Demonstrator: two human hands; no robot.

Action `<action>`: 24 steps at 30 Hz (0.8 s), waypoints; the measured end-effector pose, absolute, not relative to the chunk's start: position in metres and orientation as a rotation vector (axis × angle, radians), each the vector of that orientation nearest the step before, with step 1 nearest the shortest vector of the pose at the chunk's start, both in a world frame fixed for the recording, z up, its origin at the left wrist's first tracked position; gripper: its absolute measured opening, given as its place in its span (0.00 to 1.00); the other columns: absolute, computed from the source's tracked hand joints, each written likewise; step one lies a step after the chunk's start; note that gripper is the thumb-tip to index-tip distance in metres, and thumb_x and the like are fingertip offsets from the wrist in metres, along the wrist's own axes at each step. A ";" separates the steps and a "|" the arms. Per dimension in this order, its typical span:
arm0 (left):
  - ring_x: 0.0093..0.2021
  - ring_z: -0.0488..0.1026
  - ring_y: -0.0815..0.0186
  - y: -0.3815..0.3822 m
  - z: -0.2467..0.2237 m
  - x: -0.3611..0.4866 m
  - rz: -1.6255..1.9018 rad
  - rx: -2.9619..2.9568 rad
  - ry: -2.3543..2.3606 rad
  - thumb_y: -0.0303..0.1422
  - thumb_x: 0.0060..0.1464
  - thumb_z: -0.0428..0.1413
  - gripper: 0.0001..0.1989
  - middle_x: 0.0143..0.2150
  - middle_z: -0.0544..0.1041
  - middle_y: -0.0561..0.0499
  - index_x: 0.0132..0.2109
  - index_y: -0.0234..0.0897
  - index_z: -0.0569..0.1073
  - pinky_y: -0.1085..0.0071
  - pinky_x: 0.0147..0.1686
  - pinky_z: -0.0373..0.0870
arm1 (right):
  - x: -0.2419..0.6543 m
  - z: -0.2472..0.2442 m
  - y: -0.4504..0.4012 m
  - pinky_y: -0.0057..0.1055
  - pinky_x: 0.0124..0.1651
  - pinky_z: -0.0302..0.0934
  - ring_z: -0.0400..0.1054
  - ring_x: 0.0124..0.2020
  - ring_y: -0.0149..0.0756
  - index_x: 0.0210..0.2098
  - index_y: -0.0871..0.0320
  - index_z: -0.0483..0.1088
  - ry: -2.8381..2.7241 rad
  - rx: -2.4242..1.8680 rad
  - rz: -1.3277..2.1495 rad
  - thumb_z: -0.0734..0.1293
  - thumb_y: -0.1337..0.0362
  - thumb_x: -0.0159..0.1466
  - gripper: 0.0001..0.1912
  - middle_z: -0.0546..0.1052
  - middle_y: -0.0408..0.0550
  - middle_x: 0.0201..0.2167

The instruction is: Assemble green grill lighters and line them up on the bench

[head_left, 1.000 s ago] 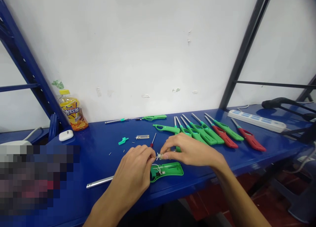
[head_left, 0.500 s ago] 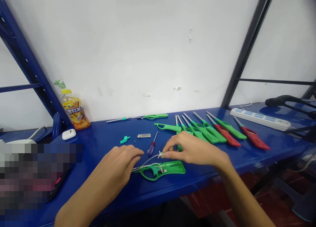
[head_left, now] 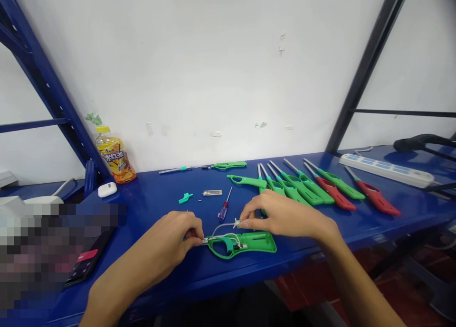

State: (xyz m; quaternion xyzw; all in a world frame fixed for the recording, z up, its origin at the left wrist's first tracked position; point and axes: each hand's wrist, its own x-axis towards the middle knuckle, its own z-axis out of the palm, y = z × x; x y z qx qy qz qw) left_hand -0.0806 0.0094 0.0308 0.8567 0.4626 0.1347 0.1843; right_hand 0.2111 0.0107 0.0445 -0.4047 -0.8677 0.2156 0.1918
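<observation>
evidently, counted: one screwdriver (head_left: 224, 210), two red lighters (head_left: 379, 201), one opened green shell (head_left: 258, 242). the shell lies on the blue table (head_left: 149, 194) near its front edge, long axis running left to right, narrow neck pointing left. left hand (head_left: 176, 232): fingers pinched at that neck. right hand (head_left: 281, 215): thumb and finger gripping a small fitting (head_left: 238, 223). half a second earlier, the left fingertips stood parted.

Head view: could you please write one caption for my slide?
Left hand pinching the metal stem of an opened green lighter, right hand holding a small part on a thin tube.
</observation>
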 end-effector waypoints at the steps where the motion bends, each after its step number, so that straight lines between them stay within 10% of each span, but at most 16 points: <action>1: 0.43 0.76 0.62 0.008 0.030 -0.080 0.366 2.407 1.317 0.28 0.62 0.55 0.10 0.39 0.81 0.56 0.36 0.45 0.79 0.69 0.41 0.65 | 0.210 0.045 0.010 0.34 0.41 0.65 0.75 0.32 0.39 0.41 0.51 0.86 -2.448 -1.146 0.614 0.69 0.50 0.69 0.16 0.84 0.46 0.30; 15: 0.42 0.74 0.58 0.004 0.031 -0.075 0.145 2.446 1.477 0.28 0.63 0.52 0.10 0.39 0.80 0.51 0.35 0.41 0.77 0.64 0.41 0.63 | 0.214 0.053 0.005 0.33 0.40 0.61 0.74 0.34 0.37 0.39 0.51 0.83 -2.467 -1.294 0.659 0.71 0.51 0.68 0.13 0.84 0.42 0.33; 24: 0.50 0.77 0.50 -0.009 0.034 -0.060 0.037 2.582 1.592 0.31 0.68 0.54 0.11 0.49 0.81 0.46 0.51 0.42 0.80 0.55 0.49 0.71 | 0.213 0.049 0.005 0.33 0.43 0.60 0.74 0.42 0.39 0.38 0.53 0.83 -2.506 -1.227 0.642 0.72 0.52 0.68 0.12 0.83 0.45 0.39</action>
